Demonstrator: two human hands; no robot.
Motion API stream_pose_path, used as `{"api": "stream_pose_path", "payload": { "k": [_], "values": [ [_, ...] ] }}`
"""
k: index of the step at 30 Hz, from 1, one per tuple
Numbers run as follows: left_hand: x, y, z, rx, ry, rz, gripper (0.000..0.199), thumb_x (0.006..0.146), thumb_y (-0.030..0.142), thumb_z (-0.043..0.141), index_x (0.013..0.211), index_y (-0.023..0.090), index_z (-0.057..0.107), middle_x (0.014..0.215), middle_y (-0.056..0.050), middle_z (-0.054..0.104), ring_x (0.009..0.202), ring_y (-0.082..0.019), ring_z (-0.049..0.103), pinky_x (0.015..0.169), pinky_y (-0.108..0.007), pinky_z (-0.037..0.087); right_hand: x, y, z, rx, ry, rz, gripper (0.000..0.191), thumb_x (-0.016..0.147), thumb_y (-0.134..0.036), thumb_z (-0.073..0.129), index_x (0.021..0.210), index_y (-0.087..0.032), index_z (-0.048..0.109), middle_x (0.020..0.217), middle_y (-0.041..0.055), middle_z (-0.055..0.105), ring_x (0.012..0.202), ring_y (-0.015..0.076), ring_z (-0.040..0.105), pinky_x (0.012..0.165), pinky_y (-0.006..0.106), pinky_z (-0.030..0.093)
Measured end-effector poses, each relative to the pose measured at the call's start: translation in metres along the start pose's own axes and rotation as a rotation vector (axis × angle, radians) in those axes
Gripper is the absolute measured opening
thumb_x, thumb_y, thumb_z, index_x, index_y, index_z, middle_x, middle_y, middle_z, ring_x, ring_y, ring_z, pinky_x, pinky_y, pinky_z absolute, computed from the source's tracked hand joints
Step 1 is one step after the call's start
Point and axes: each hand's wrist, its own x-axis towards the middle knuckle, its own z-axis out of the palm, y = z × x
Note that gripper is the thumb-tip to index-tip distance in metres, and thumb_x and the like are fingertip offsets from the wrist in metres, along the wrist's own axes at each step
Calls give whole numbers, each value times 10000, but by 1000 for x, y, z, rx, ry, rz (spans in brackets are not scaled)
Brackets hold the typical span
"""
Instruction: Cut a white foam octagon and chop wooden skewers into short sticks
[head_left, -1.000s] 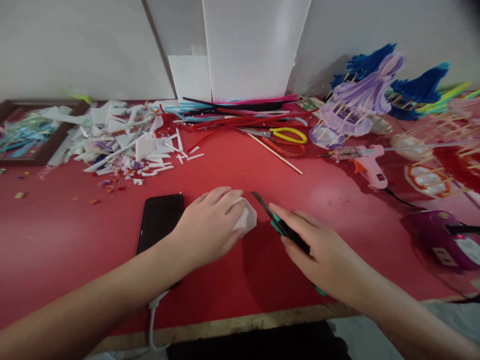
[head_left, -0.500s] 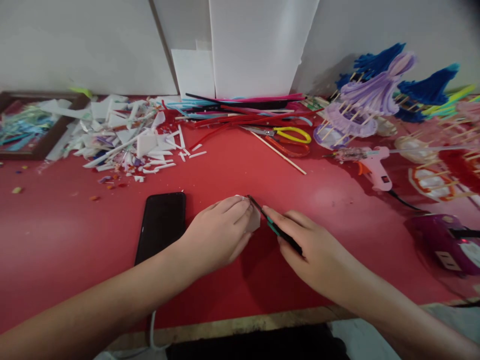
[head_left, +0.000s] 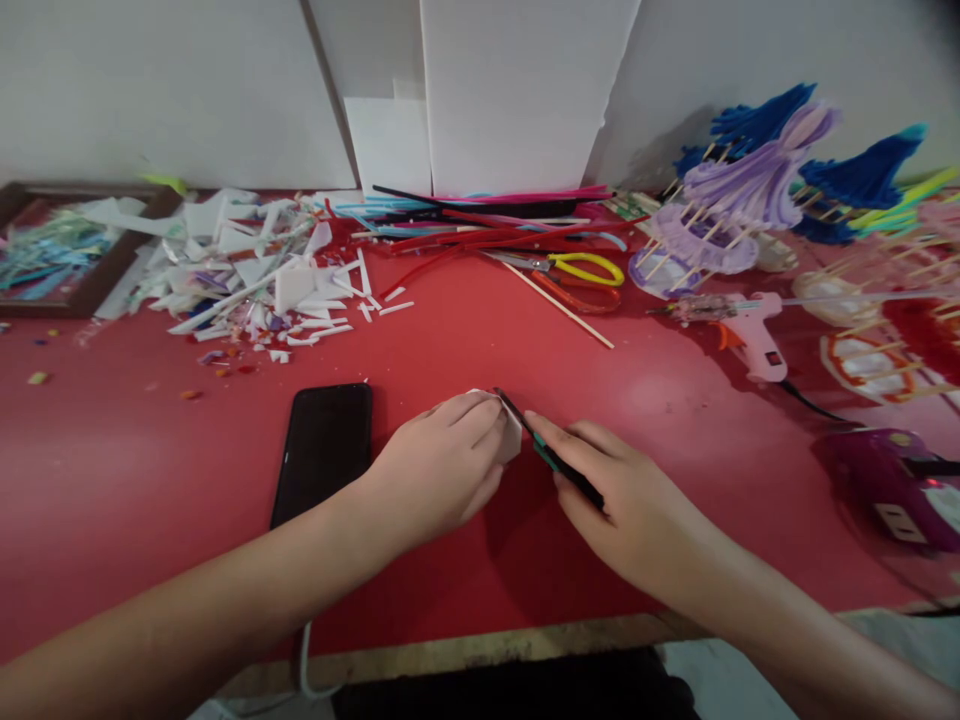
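Observation:
Near the middle of the red table, my left hand (head_left: pixel 450 460) is closed over a small white piece of board (head_left: pixel 512 440), most of it hidden under the fingers. My right hand (head_left: pixel 615 490) grips a utility knife (head_left: pixel 566 468) with a black and green handle, its index finger stretched along the top. The knife's dark blade lies along the right edge of the white piece, close to my left fingertips. Left of my left hand lies a black phone (head_left: pixel 324 445).
White scraps (head_left: pixel 262 275) are heaped at the back left beside a brown tray (head_left: pixel 75 300). Pipe cleaners (head_left: pixel 480 225), yellow-handled scissors (head_left: pixel 589 268) and a wooden stick (head_left: pixel 559 305) lie behind my hands. A pink glue gun (head_left: pixel 757 335), a purple power box (head_left: pixel 892 485) and fuzzy carousel-like models (head_left: pixel 742 190) stand right.
Almost nothing differs. The fingers of my left hand have shifted very slightly on the white piece, and the knife stays at its edge.

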Motion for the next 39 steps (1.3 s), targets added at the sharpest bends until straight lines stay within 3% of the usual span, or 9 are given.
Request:
{"api": "stream_pose_path", "payload": {
  "k": [13,23,39],
  "values": [
    [2,1,2,-58,-82,-51,376,896,216,462,1203,23,561,1153,-172,629,1138,-307,580,999,-422,499,0,-5,2,-56,-14,18,587,836,-110,362,1416,-150,440,1034,131,563,855,217,620,776,431,538],
    [5,0,-4,-104,-211,-64,400,865,192,475,1223,33,558,1158,-167,608,1164,-330,546,1024,-443,470,4,-15,-4,-169,-57,16,582,838,-101,345,1411,-123,446,1035,150,553,874,232,619,766,426,527],
    [6,0,-2,-88,-208,-47,384,881,186,454,1229,51,546,1126,-160,593,1144,-317,534,997,-437,476,6,-19,-8,-221,-66,15,575,836,-91,343,1399,-135,454,1025,144,566,915,247,625,797,440,521]
  ]
}}
